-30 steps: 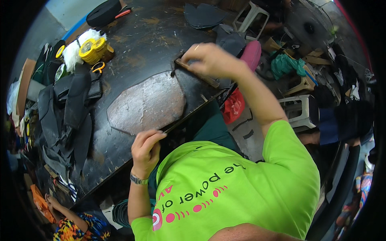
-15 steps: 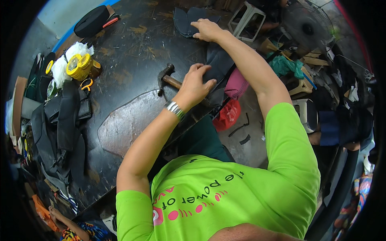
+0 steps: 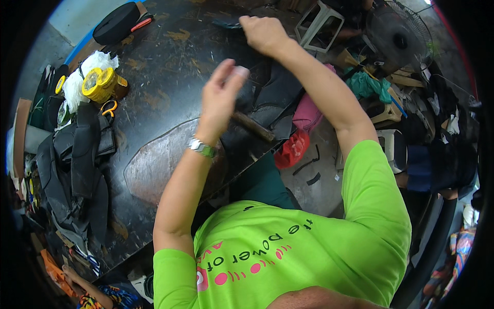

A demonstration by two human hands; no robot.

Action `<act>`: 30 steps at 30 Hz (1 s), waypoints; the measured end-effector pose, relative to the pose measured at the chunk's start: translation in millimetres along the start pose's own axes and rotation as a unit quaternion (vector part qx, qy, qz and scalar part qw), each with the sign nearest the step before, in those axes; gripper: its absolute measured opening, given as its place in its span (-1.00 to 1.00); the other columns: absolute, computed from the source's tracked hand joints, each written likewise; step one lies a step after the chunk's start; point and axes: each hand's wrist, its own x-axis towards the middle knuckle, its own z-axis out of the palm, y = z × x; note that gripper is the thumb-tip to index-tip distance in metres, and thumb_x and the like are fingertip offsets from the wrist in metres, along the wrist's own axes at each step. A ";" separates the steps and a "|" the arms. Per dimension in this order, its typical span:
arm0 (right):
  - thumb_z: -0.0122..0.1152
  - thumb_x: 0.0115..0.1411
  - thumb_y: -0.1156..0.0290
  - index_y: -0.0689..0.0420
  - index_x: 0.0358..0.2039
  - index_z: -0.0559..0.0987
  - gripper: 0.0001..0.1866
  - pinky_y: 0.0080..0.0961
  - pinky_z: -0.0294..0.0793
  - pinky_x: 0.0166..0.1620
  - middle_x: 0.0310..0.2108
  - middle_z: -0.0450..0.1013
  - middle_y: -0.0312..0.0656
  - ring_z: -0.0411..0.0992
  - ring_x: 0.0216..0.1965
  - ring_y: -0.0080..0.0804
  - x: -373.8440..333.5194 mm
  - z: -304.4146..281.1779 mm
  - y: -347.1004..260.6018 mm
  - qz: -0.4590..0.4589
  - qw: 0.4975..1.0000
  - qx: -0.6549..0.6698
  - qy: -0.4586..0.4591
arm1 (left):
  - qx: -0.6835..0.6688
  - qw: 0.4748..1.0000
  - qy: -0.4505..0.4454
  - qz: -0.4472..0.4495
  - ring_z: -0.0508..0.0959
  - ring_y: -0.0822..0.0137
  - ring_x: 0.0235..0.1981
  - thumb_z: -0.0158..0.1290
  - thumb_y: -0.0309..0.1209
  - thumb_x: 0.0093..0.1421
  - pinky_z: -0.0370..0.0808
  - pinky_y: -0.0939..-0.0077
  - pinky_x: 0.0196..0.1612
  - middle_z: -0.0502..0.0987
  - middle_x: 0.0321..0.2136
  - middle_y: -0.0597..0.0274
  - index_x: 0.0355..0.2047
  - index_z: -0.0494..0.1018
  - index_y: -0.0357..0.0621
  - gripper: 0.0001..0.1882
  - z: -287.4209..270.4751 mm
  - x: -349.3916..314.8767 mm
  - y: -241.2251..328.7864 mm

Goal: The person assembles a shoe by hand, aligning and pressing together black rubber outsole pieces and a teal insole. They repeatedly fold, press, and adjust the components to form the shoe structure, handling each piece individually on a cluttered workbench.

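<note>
My right hand (image 3: 265, 36) is closed at the far side of the dark table (image 3: 170, 77). It grips a thin dark padded piece (image 3: 226, 24), seen nearly edge-on and lifted off the table. My left hand (image 3: 220, 98) hangs over the table's middle, slightly blurred, its fingers stretched out and holding nothing. Under and beside it, a hammer handle (image 3: 253, 127) shows; the hammer's head is hidden behind my hand. To the right of this handle, more dark flat pieces (image 3: 278, 85) lie along the table edge. A worn brown-grey slab (image 3: 159, 165) lies partly beneath my left forearm.
On the left are yellow tubs (image 3: 99, 85), a white plastic bag (image 3: 92, 62), orange-handled scissors (image 3: 109, 108) and black padded parts (image 3: 85, 154). A black webbing roll (image 3: 116, 24) sits at the far left. Right of the table stand a stool (image 3: 320, 26) and a fan (image 3: 399, 38).
My right hand has closed on the dark piece and lifted it, turning it edge-on. My left hand has moved left and away from me, off the dark pieces, now covering the hammer's head.
</note>
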 end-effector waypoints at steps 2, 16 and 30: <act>0.14 0.14 0.34 0.17 -0.33 0.51 -0.83 -0.26 0.62 -0.34 -0.43 0.58 0.01 0.63 -0.37 -0.07 -20.2 -30.3 -52.5 -0.041 0.998 0.036 0.014 | -0.239 0.970 0.042 -0.032 0.43 0.11 0.22 0.08 0.00 0.33 0.45 0.13 0.18 0.39 0.18 -0.06 0.38 0.05 -0.28 -0.18 -28.0 -10.5 6.6; 0.61 -0.22 0.03 0.24 0.22 0.35 0.03 -0.10 0.35 0.20 0.10 0.35 0.21 0.29 0.18 0.11 -9.5 -2.5 -144.0 0.164 0.841 0.510 -0.074 | -0.101 0.991 0.092 -0.014 0.52 0.28 0.09 0.02 -0.50 0.31 0.46 0.36 0.14 0.49 0.11 0.11 0.25 0.29 -0.28 -0.50 -161.8 -73.1 27.6; 0.39 0.08 0.41 0.21 -0.25 0.69 -0.78 -0.37 0.60 -0.33 -0.41 0.57 -0.15 0.57 -0.38 -0.28 8.1 31.4 -106.7 0.183 0.845 0.469 0.181 | 0.392 0.896 0.179 0.105 0.39 0.08 0.22 0.21 -0.43 0.21 0.32 0.27 0.25 0.34 0.23 -0.12 0.36 0.18 -0.12 -0.27 -181.7 -20.1 24.5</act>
